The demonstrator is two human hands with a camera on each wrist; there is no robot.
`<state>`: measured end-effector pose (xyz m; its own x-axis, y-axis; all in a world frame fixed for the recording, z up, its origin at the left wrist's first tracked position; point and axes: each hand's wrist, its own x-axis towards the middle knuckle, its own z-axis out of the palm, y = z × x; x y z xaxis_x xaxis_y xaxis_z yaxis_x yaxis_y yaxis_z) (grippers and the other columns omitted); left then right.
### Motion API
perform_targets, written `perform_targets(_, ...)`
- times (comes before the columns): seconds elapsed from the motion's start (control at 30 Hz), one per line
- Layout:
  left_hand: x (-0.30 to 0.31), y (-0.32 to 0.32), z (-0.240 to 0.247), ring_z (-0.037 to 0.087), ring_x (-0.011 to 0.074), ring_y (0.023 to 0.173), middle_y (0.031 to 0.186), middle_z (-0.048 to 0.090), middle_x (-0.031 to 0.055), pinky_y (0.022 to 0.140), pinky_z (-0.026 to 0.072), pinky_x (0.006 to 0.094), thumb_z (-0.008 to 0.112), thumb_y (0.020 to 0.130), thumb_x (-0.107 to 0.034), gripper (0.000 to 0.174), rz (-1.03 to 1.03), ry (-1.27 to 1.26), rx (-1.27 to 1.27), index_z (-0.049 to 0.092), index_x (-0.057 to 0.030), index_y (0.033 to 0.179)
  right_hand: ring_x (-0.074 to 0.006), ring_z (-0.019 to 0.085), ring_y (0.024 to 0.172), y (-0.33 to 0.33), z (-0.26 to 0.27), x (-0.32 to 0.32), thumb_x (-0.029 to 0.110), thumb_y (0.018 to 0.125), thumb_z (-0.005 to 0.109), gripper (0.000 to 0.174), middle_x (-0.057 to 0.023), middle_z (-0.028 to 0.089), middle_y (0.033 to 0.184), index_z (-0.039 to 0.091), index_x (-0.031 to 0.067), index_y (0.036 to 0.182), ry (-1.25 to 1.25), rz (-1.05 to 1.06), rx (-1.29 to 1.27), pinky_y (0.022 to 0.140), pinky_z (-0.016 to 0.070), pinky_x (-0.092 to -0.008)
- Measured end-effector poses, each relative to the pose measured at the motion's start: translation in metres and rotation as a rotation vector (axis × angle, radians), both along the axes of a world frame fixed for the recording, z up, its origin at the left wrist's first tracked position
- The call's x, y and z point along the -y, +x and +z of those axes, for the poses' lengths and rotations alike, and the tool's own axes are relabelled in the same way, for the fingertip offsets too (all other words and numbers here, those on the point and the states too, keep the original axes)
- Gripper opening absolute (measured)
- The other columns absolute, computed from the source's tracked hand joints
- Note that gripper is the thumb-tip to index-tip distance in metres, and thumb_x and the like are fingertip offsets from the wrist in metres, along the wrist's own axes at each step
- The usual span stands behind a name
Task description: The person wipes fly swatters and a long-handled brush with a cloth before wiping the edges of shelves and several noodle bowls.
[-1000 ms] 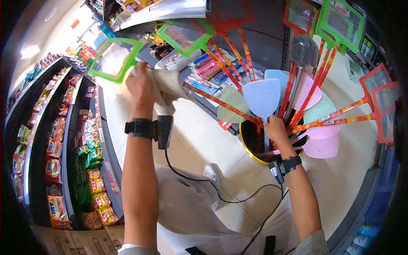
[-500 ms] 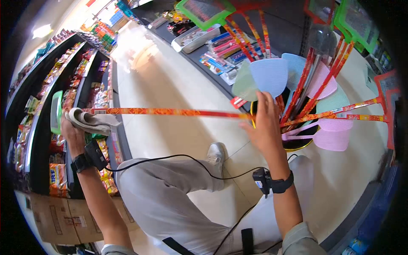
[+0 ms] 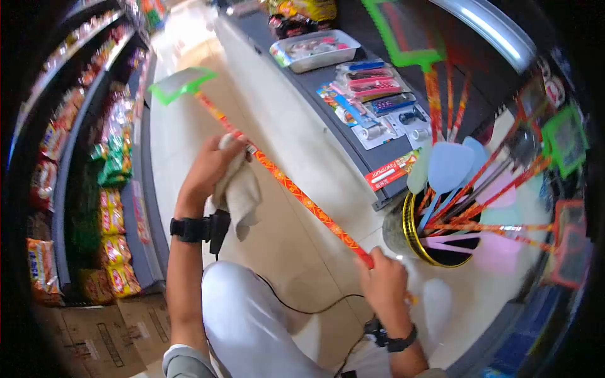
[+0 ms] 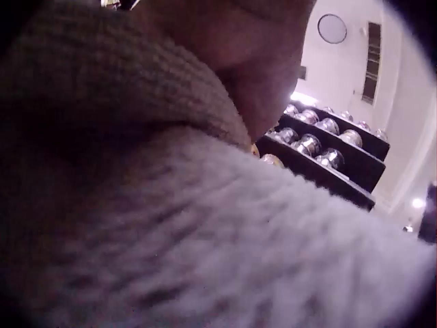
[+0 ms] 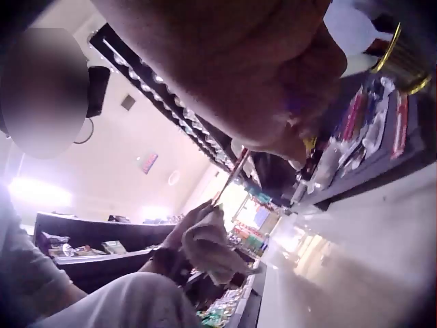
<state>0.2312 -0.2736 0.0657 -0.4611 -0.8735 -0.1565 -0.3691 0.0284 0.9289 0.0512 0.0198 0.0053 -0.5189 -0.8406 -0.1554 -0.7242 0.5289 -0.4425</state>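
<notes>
A fly swatter [image 3: 291, 188] with a green-framed mesh head and a red-and-orange patterned handle slants across the middle of the head view. Below its head, my left hand [image 3: 207, 170] holds a pale cloth [image 3: 239, 201] against the handle. That cloth [image 4: 259, 232] fills most of the left wrist view. My right hand [image 3: 386, 286] grips the handle's lower end. In the right wrist view the right hand [image 5: 252, 75] looms close, with the cloth [image 5: 212, 249] beyond it. To the right, a gold-rimmed bucket [image 3: 406, 217] holds several more swatters, including a blue one [image 3: 450, 165].
Snack shelves [image 3: 145, 208] line the left side, above cardboard boxes [image 3: 94, 340]. A dark display shelf [image 3: 372, 154] bears a white tray [image 3: 315, 62] and packaged goods. A black cable [image 3: 302, 310] runs between the wrists. Tiled floor [image 3: 296, 246] lies between.
The left hand swung out left with the cloth, then back right and up. The right hand left the bucket, spread its fingers near the handle's end, and now grips that end. The swatter turned from level to slanted.
</notes>
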Motion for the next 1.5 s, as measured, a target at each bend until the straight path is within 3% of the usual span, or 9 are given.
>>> perform_targets(0.13, 0.03, -0.006, -0.003, 0.055, 0.012, 0.07, 0.08, 0.061, 0.0044, 0.066, 0.045, 0.0273, 0.052, 0.088, -0.017, 0.021, 0.06, 0.111, -0.081, 0.062, 0.0014, 0.092, -0.0284, 0.056, 0.054, 0.023, 0.022, 0.025, 0.023, 0.086, 0.061, 0.024, -0.0164, 0.054, 0.059, 0.055, 0.0005, 0.08, -0.286, 0.053, 0.151, 0.053, 0.042, -0.0385)
perform_targets(0.27, 0.051, 0.022, 0.012, 0.054, 0.0111, 0.07, 0.078, 0.06, 0.0034, 0.066, 0.044, 0.0263, 0.052, 0.088, -0.016, 0.019, 0.161, 0.16, -0.321, 0.061, 0.0012, 0.091, -0.0074, 0.038, 0.057, 0.027, 0.081, 0.037, 0.019, 0.092, 0.05, 0.03, -0.0027, 0.044, 0.059, 0.052, -0.0005, 0.07, 0.005, -0.16, 0.478, 0.051, 0.0332, -0.0265)
perform_targets(0.4, 0.032, 0.063, 0.066, 0.056, 0.0125, 0.087, 0.1, 0.059, 0.0055, 0.077, 0.0479, 0.0285, 0.055, 0.093, -0.018, 0.037, 0.199, 0.385, -0.731, 0.042, -0.0051, 0.126, -0.0102, 0.041, 0.053, 0.054, 0.153, 0.036, 0.016, 0.09, 0.051, 0.028, -0.0059, 0.045, 0.055, 0.05, -0.0004, 0.068, -0.011, -0.201, 0.527, 0.051, 0.0357, -0.0288)
perform_targets(0.53, -0.03, 0.132, 0.096, 0.049, 0.0234, 0.116, 0.126, 0.046, 0.0116, 0.097, 0.0456, 0.0419, 0.055, 0.09, -0.006, 0.057, 0.627, 0.787, -1.11, 0.024, -0.0086, 0.138, -0.0072, 0.037, 0.056, 0.062, 0.23, 0.027, 0.015, 0.09, 0.05, 0.029, -0.0009, 0.039, 0.056, 0.044, 0.0007, 0.066, 0.061, -0.186, 0.534, 0.051, 0.0332, -0.0268)
perform_targets(0.63, -0.086, 0.166, 0.128, 0.058, 0.0252, 0.104, 0.111, 0.058, 0.0151, 0.093, 0.0475, 0.0389, 0.059, 0.082, 0.004, 0.036, 0.823, 1.041, -0.862, 0.048, 0.0065, 0.116, -0.0065, 0.035, 0.058, 0.049, 0.252, 0.032, 0.014, 0.09, 0.051, 0.029, 0.0012, 0.036, 0.058, 0.042, 0.0012, 0.066, 0.026, -0.1, 0.506, 0.051, 0.0314, -0.0254)
perform_targets(0.77, -0.136, 0.216, 0.163, 0.056, 0.03, 0.109, 0.117, 0.055, 0.0193, 0.096, 0.0453, 0.0406, 0.051, 0.08, 0.004, 0.04, 0.901, 1.298, -0.969, 0.047, 0.0079, 0.12, -0.0054, 0.036, 0.059, 0.038, 0.307, 0.083, 0.013, 0.09, 0.052, 0.028, 0.0017, 0.039, 0.06, 0.045, 0.0002, 0.066, 0.109, -0.065, 0.507, 0.051, 0.0303, -0.0243)
perform_targets(1.17, -0.052, 0.223, 0.359, 0.041, 0.0331, 0.127, 0.138, 0.043, 0.0181, 0.107, 0.0308, 0.0468, 0.038, 0.094, -0.025, 0.05, 0.821, 1.042, -1.324, 0.037, 0.0021, 0.136, -0.0151, 0.043, 0.049, 0.115, 0.538, -0.003, 0.019, 0.088, 0.056, 0.026, -0.0107, 0.047, 0.055, 0.058, 0.0, 0.07, 0.497, 0.057, 0.606, 0.048, 0.0354, -0.0318)
perform_targets(1.2, -0.054, 0.234, 0.351, 0.042, 0.034, 0.125, 0.136, 0.044, 0.019, 0.107, 0.0301, 0.0477, 0.037, 0.096, -0.034, 0.053, 0.611, 1.112, -1.616, 0.037, 0.0032, 0.134, -0.0159, 0.042, 0.048, 0.117, 0.555, -0.009, 0.02, 0.088, 0.056, 0.027, -0.0109, 0.047, 0.054, 0.058, 0.0001, 0.069, 0.517, 0.032, 0.61, 0.048, 0.0351, -0.032)
perform_targets(1.5, -0.014, 0.174, 0.441, 0.056, 0.0292, 0.107, 0.118, 0.057, 0.0138, 0.095, 0.044, 0.044, 0.049, 0.092, -0.027, 0.038, 0.809, 1.054, -1.044, 0.049, -0.0025, 0.122, -0.0107, 0.043, 0.047, 0.064, 0.577, -0.064, 0.027, 0.088, 0.056, 0.039, -0.0055, 0.046, 0.049, 0.054, 0.0008, 0.06, 0.612, -0.103, 0.57, 0.046, 0.0345, -0.0315)
